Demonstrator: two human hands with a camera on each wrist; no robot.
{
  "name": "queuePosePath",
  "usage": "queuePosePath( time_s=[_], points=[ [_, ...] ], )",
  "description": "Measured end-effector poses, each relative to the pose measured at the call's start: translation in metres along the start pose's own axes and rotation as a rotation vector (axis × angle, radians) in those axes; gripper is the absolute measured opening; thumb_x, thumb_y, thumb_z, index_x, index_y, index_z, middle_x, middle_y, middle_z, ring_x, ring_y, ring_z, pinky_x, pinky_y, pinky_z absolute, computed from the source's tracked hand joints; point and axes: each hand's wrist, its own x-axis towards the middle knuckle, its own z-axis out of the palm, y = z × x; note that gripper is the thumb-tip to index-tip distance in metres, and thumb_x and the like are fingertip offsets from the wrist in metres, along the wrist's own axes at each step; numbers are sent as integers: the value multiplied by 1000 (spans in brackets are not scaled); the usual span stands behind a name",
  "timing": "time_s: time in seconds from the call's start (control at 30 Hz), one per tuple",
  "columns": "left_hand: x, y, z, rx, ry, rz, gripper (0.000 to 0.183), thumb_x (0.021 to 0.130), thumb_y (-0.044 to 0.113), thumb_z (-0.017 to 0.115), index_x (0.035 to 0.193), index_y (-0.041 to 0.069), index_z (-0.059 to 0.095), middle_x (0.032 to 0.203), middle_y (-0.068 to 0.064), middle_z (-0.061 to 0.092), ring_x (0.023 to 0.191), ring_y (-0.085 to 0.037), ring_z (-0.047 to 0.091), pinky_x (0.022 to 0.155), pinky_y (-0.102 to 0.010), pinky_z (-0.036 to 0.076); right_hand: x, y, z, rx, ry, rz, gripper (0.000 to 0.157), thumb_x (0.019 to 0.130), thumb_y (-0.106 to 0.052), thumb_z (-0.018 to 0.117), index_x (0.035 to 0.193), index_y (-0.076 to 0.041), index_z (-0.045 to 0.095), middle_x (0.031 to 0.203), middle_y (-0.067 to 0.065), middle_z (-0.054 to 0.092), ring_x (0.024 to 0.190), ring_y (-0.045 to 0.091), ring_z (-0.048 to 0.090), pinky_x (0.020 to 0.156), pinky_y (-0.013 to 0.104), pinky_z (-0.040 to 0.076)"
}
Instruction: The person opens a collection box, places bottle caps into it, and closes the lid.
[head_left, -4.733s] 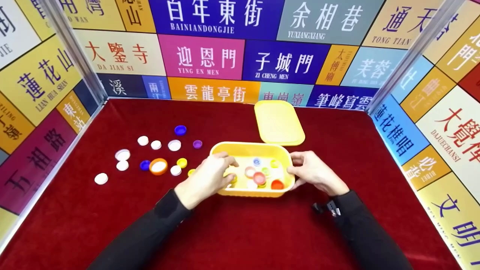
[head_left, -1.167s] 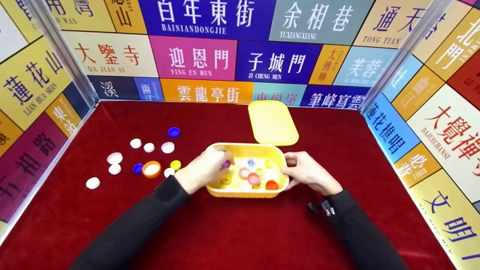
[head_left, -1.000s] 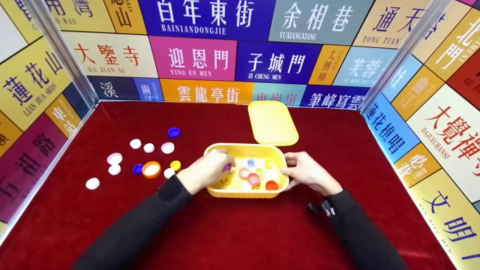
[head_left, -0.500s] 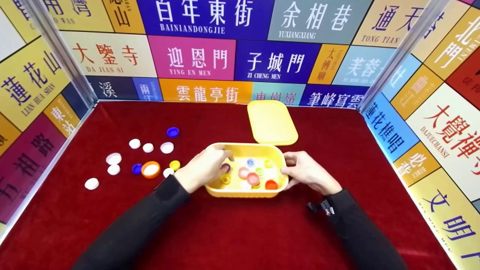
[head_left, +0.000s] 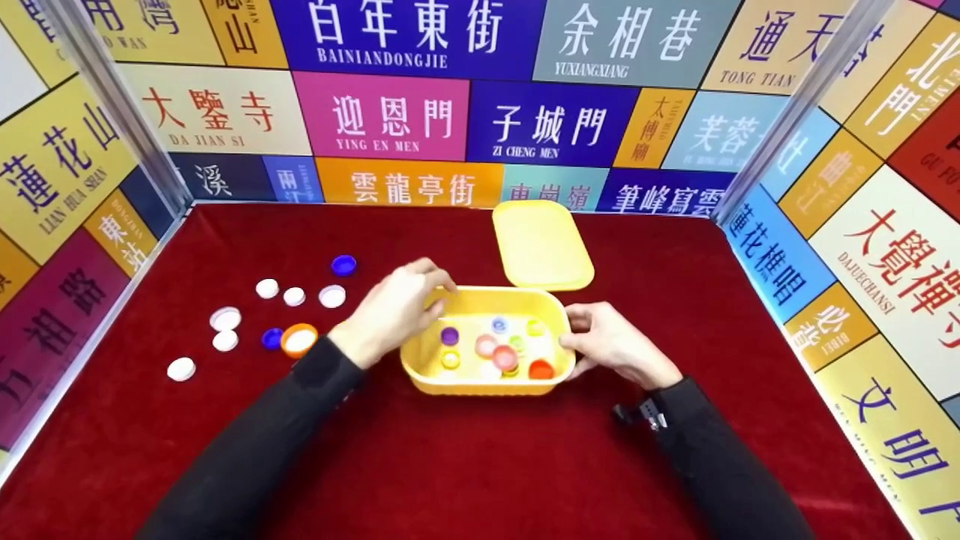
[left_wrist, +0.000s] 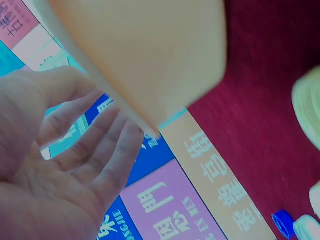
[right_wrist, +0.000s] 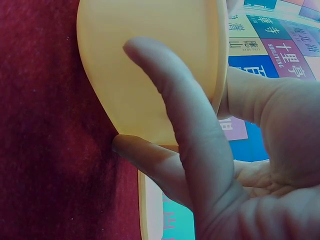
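We see walls of bright signs (head_left: 409,37) standing behind the tub and to its left and right. Under the tub is a red worktop (head_left: 480,465). The yellow tub (head_left: 484,389) has no top on it, and a flat yellow lid (head_left: 544,246) lies just behind it, a bit to the right.

The right grip (head_left: 619,343) holds the tub's right end. The left grip (head_left: 396,309) is over the tub's back left corner, with loosely bent fingers, and we see nothing held in it. A moment ago those fingers were at the purple cap (head_left: 449,335); now they have come up and back, and the cap lies free on the tub's floor. So we think one more cap is in, while many are outside.

From the left grip, the purple cap is lower down, nearer to us and to the right, not touching. To the left of the tub we see an orange-rimmed cap (head_left: 300,340), a bright blue cap (head_left: 344,265) and some white caps (head_left: 181,369). Inside the tub's right half is a small red cap (head_left: 541,369).
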Motion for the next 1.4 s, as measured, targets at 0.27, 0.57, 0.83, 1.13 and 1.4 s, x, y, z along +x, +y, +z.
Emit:
queuePosePath(
  time_s=[0.27,0.57,0.83,1.13,1.4],
  points=[
    [9,-31,-10,11,80,-104,22,111,16,78,131,9,84,127,-16,79,119,-37,77,110,-51,67,1,0,-2,8,3,-11,45,107,4,66,152,10,65,137,35,76,95,33,86,70,44,74],
    [10,-72,-14,19,102,-246,31,110,15,77,140,6,79,139,-22,72,126,-43,73,110,-59,67,-1,0,-4,12,-1,-19,47,107,4,66,153,11,64,140,36,75,96,33,86,71,45,74],
    [5,-103,-14,49,95,-339,35,109,13,76,142,2,75,145,-29,66,134,-52,66,113,-66,63,0,1,-2,5,3,-7,46,107,4,67,153,9,66,139,34,76,94,31,86,70,45,73],
    [-6,-128,-11,58,-19,-510,54,107,15,71,158,0,65,166,-37,51,151,-61,51,119,-77,54,0,1,-1,8,-3,-4,46,107,4,67,152,9,66,139,34,76,94,33,86,70,44,73],
    [-10,-132,-14,80,-107,-521,51,107,11,71,155,-4,66,152,-43,59,144,-67,57,116,-75,58,0,1,-2,-3,3,-5,46,107,4,68,152,9,66,139,35,75,93,32,86,69,44,73]
  ],
)
